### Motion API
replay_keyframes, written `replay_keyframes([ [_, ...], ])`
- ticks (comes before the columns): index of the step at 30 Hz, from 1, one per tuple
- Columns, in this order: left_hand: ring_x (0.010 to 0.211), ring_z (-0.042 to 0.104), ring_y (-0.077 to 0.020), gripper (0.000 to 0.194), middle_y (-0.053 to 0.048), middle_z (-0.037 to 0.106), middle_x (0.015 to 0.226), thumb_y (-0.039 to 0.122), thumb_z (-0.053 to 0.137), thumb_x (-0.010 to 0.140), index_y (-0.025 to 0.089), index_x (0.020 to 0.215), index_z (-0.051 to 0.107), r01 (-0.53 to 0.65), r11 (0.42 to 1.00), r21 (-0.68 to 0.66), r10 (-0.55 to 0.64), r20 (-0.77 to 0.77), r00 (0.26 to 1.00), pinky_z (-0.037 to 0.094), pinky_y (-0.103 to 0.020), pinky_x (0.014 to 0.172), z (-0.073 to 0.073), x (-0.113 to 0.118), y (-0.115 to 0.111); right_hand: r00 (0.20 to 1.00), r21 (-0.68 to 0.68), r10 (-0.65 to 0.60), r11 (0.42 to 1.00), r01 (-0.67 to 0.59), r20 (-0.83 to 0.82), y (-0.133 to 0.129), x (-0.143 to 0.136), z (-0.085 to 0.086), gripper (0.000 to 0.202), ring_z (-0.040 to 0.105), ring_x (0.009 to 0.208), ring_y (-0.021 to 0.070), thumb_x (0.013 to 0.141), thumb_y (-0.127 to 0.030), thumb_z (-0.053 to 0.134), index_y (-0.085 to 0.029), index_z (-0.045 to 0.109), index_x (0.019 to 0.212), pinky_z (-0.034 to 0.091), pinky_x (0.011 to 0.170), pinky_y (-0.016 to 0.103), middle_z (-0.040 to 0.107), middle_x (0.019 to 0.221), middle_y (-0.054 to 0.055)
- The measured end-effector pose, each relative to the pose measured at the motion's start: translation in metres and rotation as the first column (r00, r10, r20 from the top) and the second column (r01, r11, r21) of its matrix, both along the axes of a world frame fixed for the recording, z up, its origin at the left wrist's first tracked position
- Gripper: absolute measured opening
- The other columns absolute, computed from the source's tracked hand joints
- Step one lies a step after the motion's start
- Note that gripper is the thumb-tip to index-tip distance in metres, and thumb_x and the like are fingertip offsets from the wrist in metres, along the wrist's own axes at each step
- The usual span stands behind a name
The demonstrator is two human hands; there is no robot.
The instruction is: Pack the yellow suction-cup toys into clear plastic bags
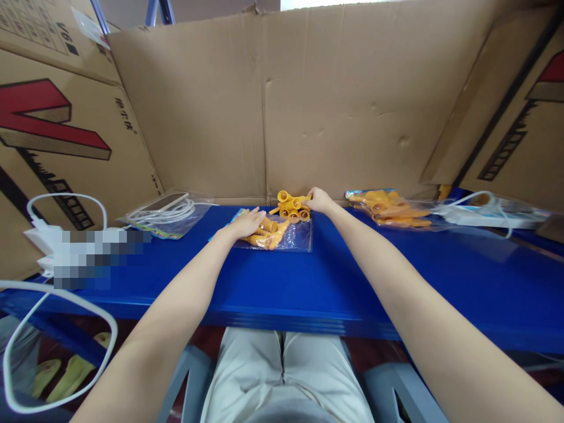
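Observation:
My left hand lies flat with fingers stretched out on a clear plastic bag that has a coloured header strip. Inside that bag are orange-yellow plastic parts, partly covered by the hand. Just behind it, my right hand pinches the right side of a cluster of yellow plastic pieces with round, cup-like open ends. What exactly these pieces are, I cannot tell. Part of the cluster sits right at the back edge of the bag.
To the right lies another bag of orange-yellow parts, beside a white power strip with cable. On the left are a bagged white cable and white plugs. Cardboard walls enclose the blue table.

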State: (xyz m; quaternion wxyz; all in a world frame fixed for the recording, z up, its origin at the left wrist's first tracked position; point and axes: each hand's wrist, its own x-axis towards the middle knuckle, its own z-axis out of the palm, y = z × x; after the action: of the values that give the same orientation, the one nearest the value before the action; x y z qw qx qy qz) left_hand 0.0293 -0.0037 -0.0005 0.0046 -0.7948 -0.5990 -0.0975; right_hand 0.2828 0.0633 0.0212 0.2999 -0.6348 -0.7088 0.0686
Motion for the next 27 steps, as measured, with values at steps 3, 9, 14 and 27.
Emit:
replay_keyframes([
  [3, 0.146, 0.024, -0.0223, 0.067, -0.004, 0.030, 0.155, 0.052, 0.007, 0.095, 0.025, 0.147, 0.040, -0.003, 0.999, -0.041, 0.004, 0.013, 1.000, 0.017, -0.039, 0.117, 0.000, 0.000, 0.000, 0.958, 0.157, 0.023, 0.987, 0.023, -0.287, 0.014, 0.003, -0.003, 0.029, 0.063, 0.089, 0.0196, 0.074, -0.031, 0.069, -0.016, 0.058, 0.097, 0.052, 0.081, 0.035, 0.067, 0.098, 0.009],
  [9, 0.146, 0.021, -0.0209, 0.066, -0.004, 0.024, 0.157, 0.048, 0.007, 0.095, 0.023, 0.148, 0.038, -0.008, 0.998, -0.068, 0.009, 0.012, 1.000, 0.016, -0.038, 0.118, 0.000, 0.001, 0.000, 0.776, 0.258, 0.004, 0.944, 0.206, -0.631, 0.029, 0.012, 0.006, 0.031, 0.062, 0.084, 0.0178, 0.077, -0.037, 0.065, -0.015, 0.056, 0.097, 0.051, 0.077, 0.032, 0.064, 0.093, 0.007],
  [14, 0.146, 0.022, -0.0206, 0.066, -0.005, 0.022, 0.157, 0.045, 0.008, 0.095, 0.020, 0.149, 0.037, -0.015, 0.997, -0.073, 0.015, 0.005, 1.000, 0.016, -0.035, 0.118, 0.001, 0.002, -0.001, 0.770, 0.414, 0.066, 0.870, 0.267, -0.635, 0.024, 0.029, 0.018, 0.033, 0.061, 0.097, 0.0202, 0.083, -0.036, 0.057, -0.015, 0.056, 0.109, 0.050, 0.084, 0.035, 0.062, 0.105, 0.011],
  [27, 0.147, 0.019, -0.0181, 0.068, -0.004, 0.024, 0.158, 0.047, 0.004, 0.096, 0.019, 0.149, 0.037, -0.026, 0.996, -0.080, 0.028, 0.024, 0.999, 0.015, -0.032, 0.118, 0.005, 0.003, -0.006, 0.929, 0.009, 0.341, 0.938, -0.346, 0.144, -0.073, 0.051, -0.009, 0.030, 0.067, 0.095, 0.0266, 0.070, -0.013, 0.068, -0.020, 0.074, 0.099, 0.049, 0.090, 0.037, 0.073, 0.101, 0.006],
])
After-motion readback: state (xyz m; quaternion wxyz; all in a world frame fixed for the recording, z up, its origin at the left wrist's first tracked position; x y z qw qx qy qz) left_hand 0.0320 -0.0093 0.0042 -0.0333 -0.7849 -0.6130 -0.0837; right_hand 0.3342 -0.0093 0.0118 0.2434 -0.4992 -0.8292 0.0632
